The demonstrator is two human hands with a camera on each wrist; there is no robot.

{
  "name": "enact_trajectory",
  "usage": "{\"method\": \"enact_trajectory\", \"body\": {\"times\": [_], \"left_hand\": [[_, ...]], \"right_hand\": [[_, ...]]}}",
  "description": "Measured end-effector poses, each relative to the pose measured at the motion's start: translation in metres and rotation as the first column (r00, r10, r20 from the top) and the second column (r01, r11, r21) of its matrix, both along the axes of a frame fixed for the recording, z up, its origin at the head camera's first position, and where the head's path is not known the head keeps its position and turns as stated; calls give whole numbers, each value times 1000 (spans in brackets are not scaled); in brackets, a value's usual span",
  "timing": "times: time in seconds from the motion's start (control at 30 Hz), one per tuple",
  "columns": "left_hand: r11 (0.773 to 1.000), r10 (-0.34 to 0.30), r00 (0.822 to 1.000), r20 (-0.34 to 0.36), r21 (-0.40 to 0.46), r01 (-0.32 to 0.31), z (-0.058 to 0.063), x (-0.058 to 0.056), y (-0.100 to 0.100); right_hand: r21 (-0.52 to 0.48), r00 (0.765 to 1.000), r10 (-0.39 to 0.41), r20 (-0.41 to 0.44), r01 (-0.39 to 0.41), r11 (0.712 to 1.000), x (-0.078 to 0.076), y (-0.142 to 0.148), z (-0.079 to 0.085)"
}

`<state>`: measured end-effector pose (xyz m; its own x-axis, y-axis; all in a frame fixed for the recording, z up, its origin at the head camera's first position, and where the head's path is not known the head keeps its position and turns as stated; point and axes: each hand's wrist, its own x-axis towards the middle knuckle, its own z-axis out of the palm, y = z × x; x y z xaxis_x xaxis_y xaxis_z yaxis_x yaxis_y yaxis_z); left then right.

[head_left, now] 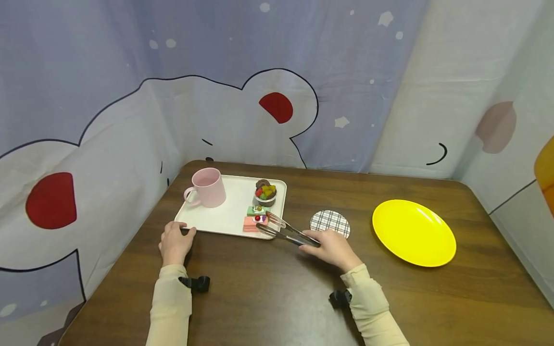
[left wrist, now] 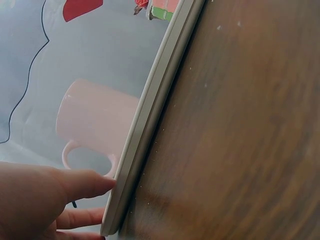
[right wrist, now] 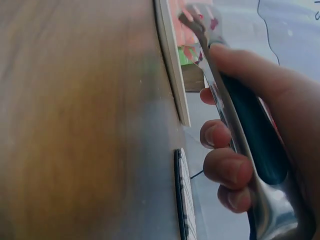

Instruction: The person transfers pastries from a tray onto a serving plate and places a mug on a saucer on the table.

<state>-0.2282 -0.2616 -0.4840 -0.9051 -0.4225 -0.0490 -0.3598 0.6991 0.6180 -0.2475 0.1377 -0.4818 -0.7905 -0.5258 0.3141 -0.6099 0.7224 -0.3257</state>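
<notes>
My left hand point(head_left: 175, 242) is at the near-left corner of a white tray point(head_left: 207, 225), thumb and fingers pinching its rim. My right hand point(head_left: 332, 249) holds metal tongs point(head_left: 289, 235) with dark grips. The tongs' tips are spread at the right side of a pink cake slice point(head_left: 251, 224) topped with a red berry. Just behind it lies a green cake slice point(head_left: 252, 210). A small cup of fruit and chocolate dessert point(head_left: 265, 193) stands at the tray's right. Toward the tray's left is a pink mug point(head_left: 212, 191), its handle facing left.
To the right of the tray lies a round checked coaster point(head_left: 329, 221), partly behind my right hand. Farther right is a yellow oval plate point(head_left: 411, 235). The brown wooden table point(head_left: 259, 288) meets a patterned cloth point(head_left: 346, 72) at the back and sides.
</notes>
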Motion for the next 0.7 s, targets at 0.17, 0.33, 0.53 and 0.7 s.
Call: {"method": "enact_trajectory", "body": {"times": [0.17,0.33,0.53,0.7], "left_hand": [[1000,2,1000,3,-1,-2,0,0,1],[1000,3,1000,2,1,-3,1,0,2],[1000,4,1000,5,-2,-4,0,-1,2],[1000,1,1000,16,1,-1,1,-1,1]], "right_hand": [[8,999,-3,-51,4,1000,1,-1,0],[19,997,2,-72,0,1000,2,-1,2],[23,996,26,-85,-24,999,2,-1,3],[18,995,44,-87,-43,999,2,2,6]]}}
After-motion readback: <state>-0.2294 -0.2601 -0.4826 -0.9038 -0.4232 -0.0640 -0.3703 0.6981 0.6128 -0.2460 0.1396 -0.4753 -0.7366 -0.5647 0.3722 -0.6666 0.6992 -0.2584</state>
